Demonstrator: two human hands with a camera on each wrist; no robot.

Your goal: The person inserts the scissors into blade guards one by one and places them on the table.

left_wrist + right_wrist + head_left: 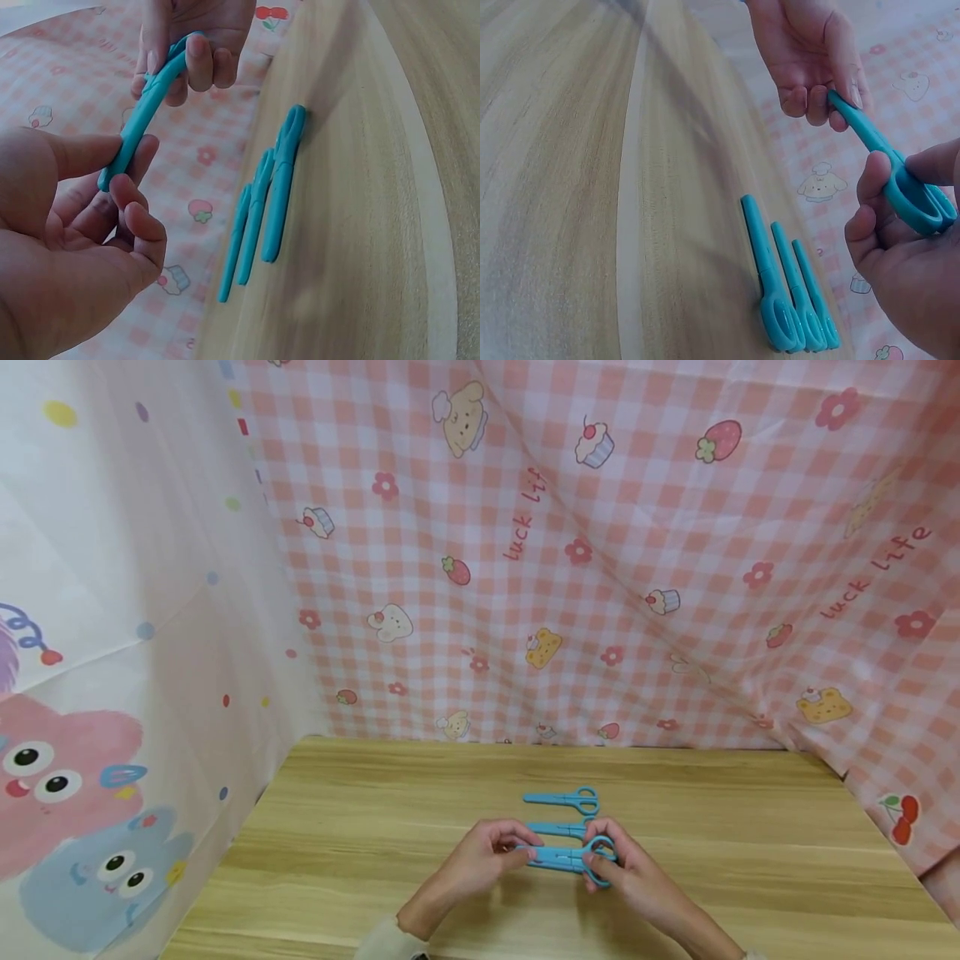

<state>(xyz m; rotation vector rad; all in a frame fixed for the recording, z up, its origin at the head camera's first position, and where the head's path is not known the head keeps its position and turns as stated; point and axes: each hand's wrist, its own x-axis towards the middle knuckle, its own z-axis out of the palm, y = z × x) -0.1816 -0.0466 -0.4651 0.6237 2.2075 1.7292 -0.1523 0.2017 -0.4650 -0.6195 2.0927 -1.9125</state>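
A pair of turquoise scissors (558, 855), its blade part the same colour as its handles, is held above the table in both hands. My left hand (480, 860) pinches the tip end between thumb and fingers. At the other end, my right hand (628, 870) grips the finger loops, which show best in the right wrist view. Three similar turquoise scissors lie side by side on the table below: a near pair (281, 187), a middle pair (255, 217) and a far pair (562, 799). In the head view the hands and the held scissors partly cover the nearer ones.
The wooden table (375, 802) reaches back to a pink checked cloth (570, 693) with cartoon prints. On the left hangs a white cloth (172, 693) with cartoon figures and dots. The table's rounded pale front edge (630, 225) shows in the right wrist view.
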